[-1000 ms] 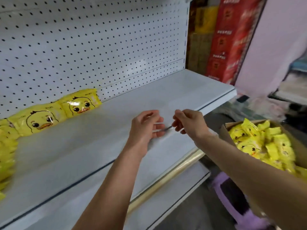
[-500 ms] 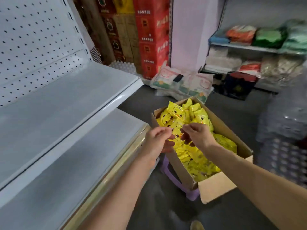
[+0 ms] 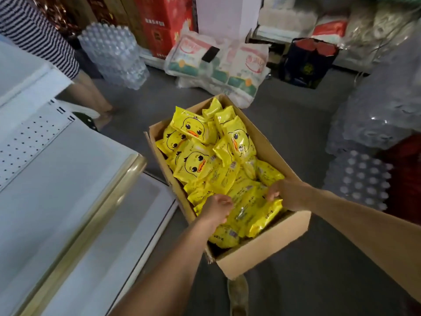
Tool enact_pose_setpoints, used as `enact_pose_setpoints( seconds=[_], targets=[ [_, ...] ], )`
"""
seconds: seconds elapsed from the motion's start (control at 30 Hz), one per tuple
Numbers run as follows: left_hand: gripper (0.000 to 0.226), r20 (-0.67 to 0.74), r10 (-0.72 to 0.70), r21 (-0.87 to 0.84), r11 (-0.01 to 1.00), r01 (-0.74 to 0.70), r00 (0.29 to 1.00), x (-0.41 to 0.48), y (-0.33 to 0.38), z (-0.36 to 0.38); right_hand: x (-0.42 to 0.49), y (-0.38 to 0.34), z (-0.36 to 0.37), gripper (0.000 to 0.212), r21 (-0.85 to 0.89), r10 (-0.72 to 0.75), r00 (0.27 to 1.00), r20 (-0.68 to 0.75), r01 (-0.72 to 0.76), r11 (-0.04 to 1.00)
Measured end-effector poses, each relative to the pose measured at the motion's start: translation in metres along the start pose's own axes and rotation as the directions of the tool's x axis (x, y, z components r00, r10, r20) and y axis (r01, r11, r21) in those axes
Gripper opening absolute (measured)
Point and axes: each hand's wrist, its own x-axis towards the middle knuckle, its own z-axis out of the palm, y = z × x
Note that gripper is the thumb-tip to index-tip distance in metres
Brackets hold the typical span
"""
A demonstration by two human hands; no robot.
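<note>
While the white shelf (image 3: 63,183) stands alongside for stocking, the cardboard box (image 3: 262,252) lies open within reach; near its front edge, left hand (image 3: 216,207) and right hand (image 3: 286,195) curl round yellow duck packets (image 3: 249,209), apparently to lift them

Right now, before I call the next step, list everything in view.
cardboard box: one, brown, centre, open.
duck packets: many, yellow, piled in the box.
shelf unit: one, white, left.
bottled water packs: at least two, clear, back left and right.
cartons: several, red, stacked at back.
bagged goods: several, white, floor behind the box.
bag: one, dark, back right.
other person: one, striped garment, top left.
left hand: one, among packets at the box's near end, grip unclear.
right hand: one, fingers curled on packets at the near end.
</note>
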Motion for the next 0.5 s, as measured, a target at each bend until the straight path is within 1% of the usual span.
enact_pose_setpoints(
  seconds=[0.03, 0.07, 0.13, 0.17, 0.23, 0.27, 0.33, 0.43, 0.47, 0.5],
  targets=[
    [0.008, -0.007, -0.009, 0.038, 0.999, 0.010, 1.000, 0.010, -0.006, 0.007, 0.007, 0.008, 0.005, 0.049, -0.119, -0.016, 0.999, 0.033, 0.020, 0.993],
    [0.012, -0.023, -0.010, 0.096, 0.995, 0.012, 1.000, 0.018, -0.012, 0.013, 0.014, 0.014, 0.010, 0.050, -0.188, -0.024, 0.998, 0.065, 0.036, 0.981],
    [0.028, -0.051, -0.007, 0.208, 0.978, 0.017, 0.999, 0.037, -0.022, 0.023, 0.029, 0.022, 0.019, 0.049, -0.224, -0.045, 0.992, 0.118, 0.071, 0.972],
    [0.033, -0.050, -0.010, 0.251, 0.968, 0.022, 0.999, 0.044, -0.026, 0.027, 0.035, 0.025, 0.024, 0.052, -0.262, -0.058, 0.987, 0.147, 0.095, 0.960],
    [0.035, -0.031, -0.035, 0.307, 0.951, 0.043, 0.999, 0.060, -0.036, 0.037, 0.043, 0.026, 0.031, 0.062, -0.407, -0.071, 0.976, 0.205, 0.151, 0.901],
    [0.038, -0.030, -0.044, 0.325, 0.944, 0.052, 0.999, 0.067, -0.040, 0.040, 0.046, 0.026, 0.035, 0.064, -0.444, -0.087, 0.972, 0.216, 0.178, 0.878],
    [0.041, -0.056, -0.039, 0.388, 0.920, 0.058, 0.998, 0.081, -0.044, 0.046, 0.050, 0.029, 0.044, 0.062, -0.421, -0.133, 0.970, 0.203, 0.209, 0.883],
    [0.047, -0.040, -0.052, 0.457, 0.887, 0.064, 0.998, 0.094, -0.043, 0.049, 0.053, 0.037, 0.055, 0.051, -0.275, -0.189, 0.976, 0.108, 0.212, 0.938],
    [0.042, -0.018, -0.055, 0.495, 0.867, 0.057, 0.998, 0.096, -0.041, 0.049, 0.053, 0.039, 0.054, 0.046, -0.214, -0.190, 0.979, 0.068, 0.201, 0.956],
    [0.030, 0.007, -0.057, 0.528, 0.848, 0.045, 0.998, 0.095, -0.037, 0.050, 0.054, 0.040, 0.052, 0.042, -0.169, -0.187, 0.981, 0.044, 0.192, 0.967]
  ],
)
